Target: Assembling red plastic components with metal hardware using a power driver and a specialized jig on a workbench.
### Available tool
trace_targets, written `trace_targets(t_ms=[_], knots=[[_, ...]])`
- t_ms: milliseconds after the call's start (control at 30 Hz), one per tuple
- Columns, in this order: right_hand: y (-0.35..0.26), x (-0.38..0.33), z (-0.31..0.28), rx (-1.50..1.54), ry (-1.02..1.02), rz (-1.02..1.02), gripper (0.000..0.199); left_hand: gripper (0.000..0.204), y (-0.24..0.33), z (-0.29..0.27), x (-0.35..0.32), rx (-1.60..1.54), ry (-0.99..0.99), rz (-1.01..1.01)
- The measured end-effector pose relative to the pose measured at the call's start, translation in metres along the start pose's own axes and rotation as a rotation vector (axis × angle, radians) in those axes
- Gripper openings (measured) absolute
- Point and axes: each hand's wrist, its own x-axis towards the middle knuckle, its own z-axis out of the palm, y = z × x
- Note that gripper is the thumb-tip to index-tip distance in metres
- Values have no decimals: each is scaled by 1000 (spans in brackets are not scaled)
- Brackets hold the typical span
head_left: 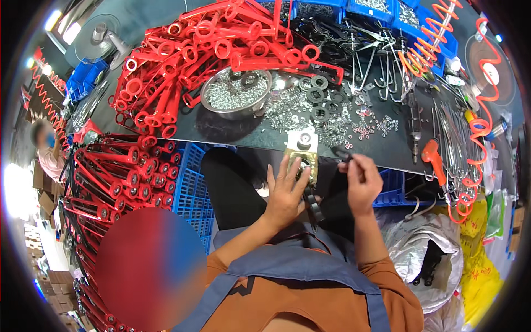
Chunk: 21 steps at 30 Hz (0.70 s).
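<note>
My left hand lies with fingers stretched and apart over a brass-coloured metal block at the bench's front edge. A pale plate sits at the far end of this block, bearing a dark round part. To the right, my right hand is raised with thumb and fingers pinched on a small black part, mostly hidden by the fingertips. A dark curved piece shows below the block, between my legs.
Red tubular parts pile at the far left. A metal bowl of small fasteners stands beside loose nuts and dark rings. Farther right are a screwdriver-like tool, an orange-handled tool and coiled red hoses.
</note>
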Motion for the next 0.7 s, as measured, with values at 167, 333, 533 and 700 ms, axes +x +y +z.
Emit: trace_targets(t_ms=[167,333,533,700], knots=[[-4,-8,20,-60,-85,-185,20,65,-37,-17,17,3,-160,213],[-2,6,33,-367,-311,-666,24,65,-37,-13,8,-85,-130,153],[3,21,27,-531,-524,-782,25,52,-40,-22,-12,-542,76,29],[-4,29,25,-572,-587,-811,23,43,-49,-8,3,-313,123,118]])
